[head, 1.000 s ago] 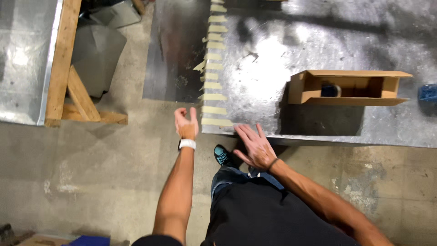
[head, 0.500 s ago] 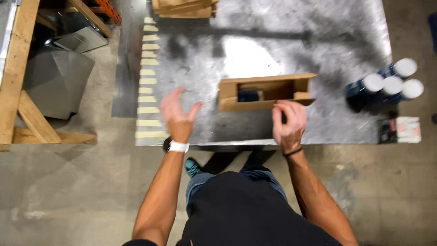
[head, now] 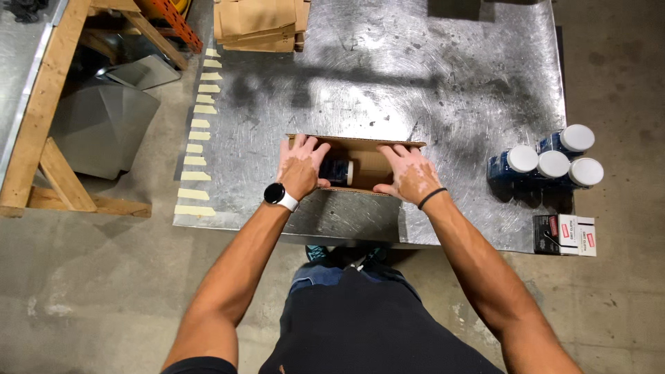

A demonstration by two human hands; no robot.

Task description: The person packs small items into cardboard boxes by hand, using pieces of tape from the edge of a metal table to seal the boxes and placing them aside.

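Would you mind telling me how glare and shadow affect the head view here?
Head view: overhead light glares off the metal table above the cardboard box; soft shadows trail the blue jars; both the left hand and right hand look sharp.

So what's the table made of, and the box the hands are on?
The table looks like bare metal sheet, maybe steel or aluminium: grey, shiny, with swirly scuff marks and a bright glare. The box looks like plain brown cardboard, dull and unprinted, with thin folded walls. The left hand and right hand rest on its edges.
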